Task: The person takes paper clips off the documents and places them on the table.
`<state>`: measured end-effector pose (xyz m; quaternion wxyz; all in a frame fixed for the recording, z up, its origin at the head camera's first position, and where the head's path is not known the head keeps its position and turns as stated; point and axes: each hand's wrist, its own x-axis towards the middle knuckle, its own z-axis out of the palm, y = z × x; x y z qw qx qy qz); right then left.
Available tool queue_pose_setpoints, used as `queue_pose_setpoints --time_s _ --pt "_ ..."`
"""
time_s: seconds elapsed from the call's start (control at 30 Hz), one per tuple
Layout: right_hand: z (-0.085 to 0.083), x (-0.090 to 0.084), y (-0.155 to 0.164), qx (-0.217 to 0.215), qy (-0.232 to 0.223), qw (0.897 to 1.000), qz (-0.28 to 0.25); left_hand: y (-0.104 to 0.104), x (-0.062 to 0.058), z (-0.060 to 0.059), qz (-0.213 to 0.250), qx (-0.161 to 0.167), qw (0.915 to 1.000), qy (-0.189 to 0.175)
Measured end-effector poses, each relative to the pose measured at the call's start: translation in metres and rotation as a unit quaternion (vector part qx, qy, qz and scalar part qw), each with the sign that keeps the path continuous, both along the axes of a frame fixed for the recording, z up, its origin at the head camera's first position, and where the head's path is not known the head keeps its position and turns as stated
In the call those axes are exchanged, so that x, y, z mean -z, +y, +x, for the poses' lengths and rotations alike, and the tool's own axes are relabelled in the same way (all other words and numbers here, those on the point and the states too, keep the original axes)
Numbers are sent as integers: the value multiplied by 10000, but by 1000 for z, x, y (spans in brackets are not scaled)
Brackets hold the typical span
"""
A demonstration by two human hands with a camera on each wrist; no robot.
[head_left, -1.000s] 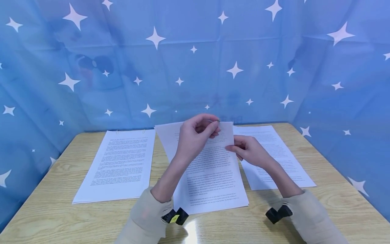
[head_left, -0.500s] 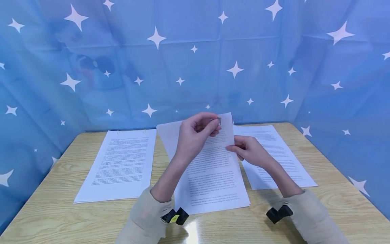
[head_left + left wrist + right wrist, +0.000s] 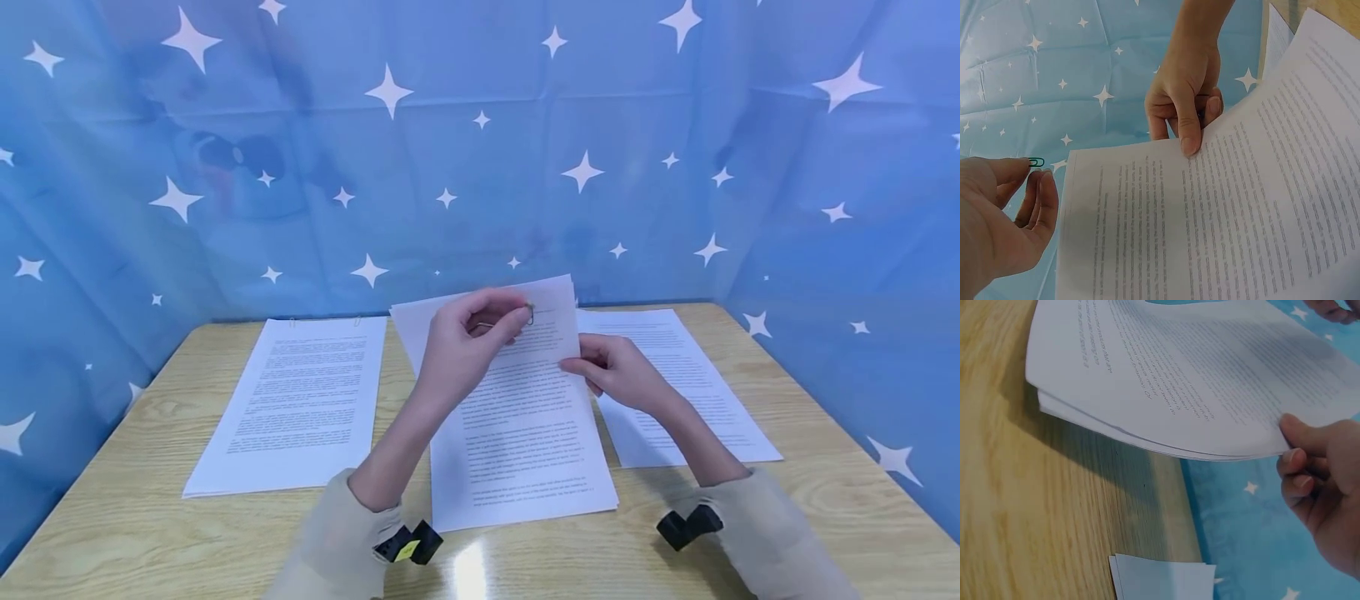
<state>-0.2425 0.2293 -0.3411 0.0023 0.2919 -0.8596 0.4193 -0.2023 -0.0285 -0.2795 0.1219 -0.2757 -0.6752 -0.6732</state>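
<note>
My left hand (image 3: 457, 350) pinches a small, slippery paperclip (image 3: 1036, 162); my right hand (image 3: 615, 371) pinches the floppy paper stack (image 3: 517, 417) at its right edge, far end lifted off the desk (image 3: 150, 533).

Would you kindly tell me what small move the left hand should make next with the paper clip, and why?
Probably slide the paper clip onto the top edge of the middle stack. The left hand pinches the clip just beside that edge, not yet on it, while the right hand grips the stack's right edge and lifts it off the table, so the sheets look aligned and ready.
</note>
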Motion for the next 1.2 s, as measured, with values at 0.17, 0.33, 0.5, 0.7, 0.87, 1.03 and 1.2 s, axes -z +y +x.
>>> queue_pose_setpoints --time_s 0.17,0.33,0.5,0.7,0.87,1.03,1.2 --pt "0 -1 0 46 -92 9999 7 -11 2 5 -57 4 10000 -57" --pt "1 -1 1 79 62 9999 53 -21 6 8 -316 -58 9993 -198" --pt "1 -2 1 74 166 9998 72 -33 11 12 -552 -145 9975 -412" --pt "1 -4 1 93 128 9998 80 -46 18 17 -726 -267 9948 -661" --pt "1 -4 2 121 92 9998 89 -56 24 20 -862 -315 9928 -764" --pt "1 -3 3 143 121 9998 73 -67 31 23 -1035 -372 9897 -912" --pt "0 -3 3 117 114 9998 64 -76 38 26 -1134 -466 9859 -1140"
